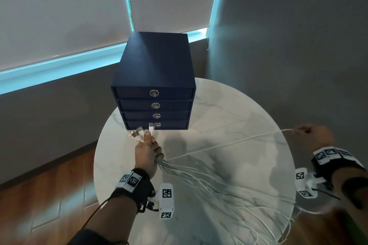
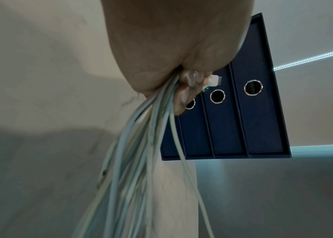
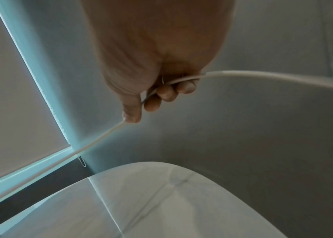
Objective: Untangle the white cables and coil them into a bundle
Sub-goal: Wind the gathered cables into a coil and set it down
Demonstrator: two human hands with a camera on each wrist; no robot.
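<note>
My left hand (image 1: 148,152) grips several white cables (image 1: 209,181) near their plug ends (image 1: 139,132), which stick out above my thumb just in front of the blue drawer unit. The left wrist view shows the bunch of cables (image 2: 137,161) hanging from my fist (image 2: 183,90). The loose lengths fan out over the round marble table (image 1: 229,109) toward its near right edge and hang off it. One single cable (image 1: 229,143) runs taut from my left hand to my right hand (image 1: 310,135), which holds it above the table's right edge. In the right wrist view the cable (image 3: 181,80) passes through my curled fingers (image 3: 167,95).
A dark blue drawer unit (image 1: 154,77) with several ring-pull drawers stands at the table's far side, close to my left hand. Grey walls and a blinded window (image 1: 59,16) lie behind. Wooden floor (image 1: 39,195) shows to the left.
</note>
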